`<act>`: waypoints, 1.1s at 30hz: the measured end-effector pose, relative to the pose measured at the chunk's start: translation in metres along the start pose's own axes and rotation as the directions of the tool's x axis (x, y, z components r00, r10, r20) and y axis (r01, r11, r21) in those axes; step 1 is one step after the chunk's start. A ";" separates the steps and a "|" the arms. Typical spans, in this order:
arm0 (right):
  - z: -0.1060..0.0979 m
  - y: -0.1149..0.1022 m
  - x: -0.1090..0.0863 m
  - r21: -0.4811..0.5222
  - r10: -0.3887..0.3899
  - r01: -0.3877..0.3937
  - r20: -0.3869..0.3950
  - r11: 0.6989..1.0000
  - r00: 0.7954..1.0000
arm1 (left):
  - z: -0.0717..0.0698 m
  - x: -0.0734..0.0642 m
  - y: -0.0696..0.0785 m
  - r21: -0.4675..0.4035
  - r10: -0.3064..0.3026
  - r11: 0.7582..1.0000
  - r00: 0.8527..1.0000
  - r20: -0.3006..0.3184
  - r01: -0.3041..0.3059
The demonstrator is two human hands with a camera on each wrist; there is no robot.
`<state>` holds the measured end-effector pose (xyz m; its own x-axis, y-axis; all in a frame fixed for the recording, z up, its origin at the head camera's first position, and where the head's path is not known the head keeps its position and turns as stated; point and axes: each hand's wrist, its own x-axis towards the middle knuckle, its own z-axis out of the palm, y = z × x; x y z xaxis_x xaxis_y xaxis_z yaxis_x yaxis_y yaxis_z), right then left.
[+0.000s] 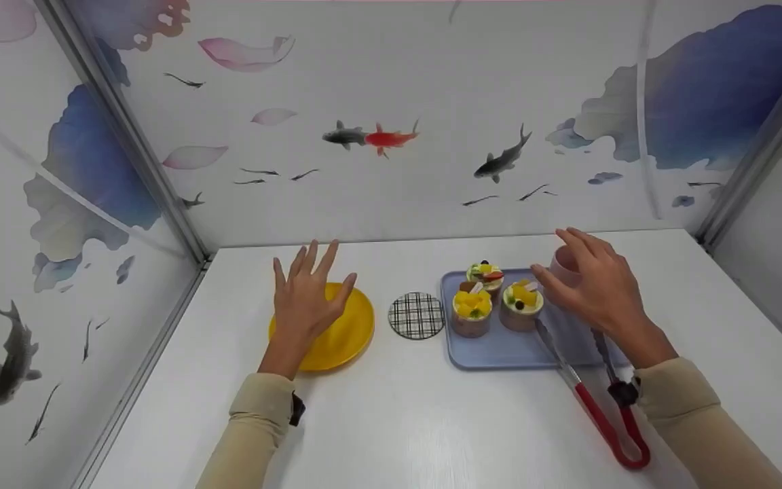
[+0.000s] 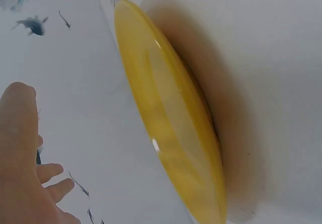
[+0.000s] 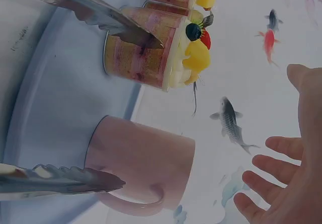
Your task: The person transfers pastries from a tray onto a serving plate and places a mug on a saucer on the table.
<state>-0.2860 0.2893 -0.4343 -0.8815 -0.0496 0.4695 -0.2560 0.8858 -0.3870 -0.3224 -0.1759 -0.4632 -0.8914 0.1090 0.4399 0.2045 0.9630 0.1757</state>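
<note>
fingers [image 1: 582, 246] before half-hidden pink mug [image 1: 565, 267]

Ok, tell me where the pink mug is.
On the right of the head view, the pink mug stands on the blue tray, right of the dessert cups, partly hidden behind the right hand.

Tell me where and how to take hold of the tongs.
Grip the tongs by both red handle arms, coming from the near side with the right hand. The red bend points toward the person, off the tray, while the metal tips reach over it; the arms stand spread, so a squeeze across both looks best.
</note>
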 end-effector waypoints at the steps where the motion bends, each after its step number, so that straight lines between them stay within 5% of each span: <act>1: -0.001 0.000 -0.002 0.005 -0.005 0.005 -0.009 1.000 1.000 | 0.000 -0.001 -0.001 -0.010 0.002 1.000 1.000 -0.004 -0.002; 10: -0.003 0.008 -0.028 0.057 -0.013 0.017 -0.066 0.998 0.998 | 0.002 -0.010 -0.005 -0.113 -0.009 0.994 0.998 -0.057 0.003; 24: 0.002 0.021 -0.065 0.030 0.014 -0.013 -0.051 0.999 0.999 | 0.009 -0.023 -0.019 -0.221 -0.063 0.975 0.992 -0.111 0.037; 33: -0.003 0.025 -0.081 0.022 0.054 -0.056 0.075 0.998 0.996 | 0.010 -0.035 -0.027 -0.274 -0.222 0.938 0.975 -0.001 0.213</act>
<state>-0.2202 0.3168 -0.4796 -0.9213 -0.0362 0.3871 -0.2152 0.8766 -0.4304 -0.3010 -0.2034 -0.4918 -0.9143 -0.1075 0.3904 0.1125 0.8588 0.4998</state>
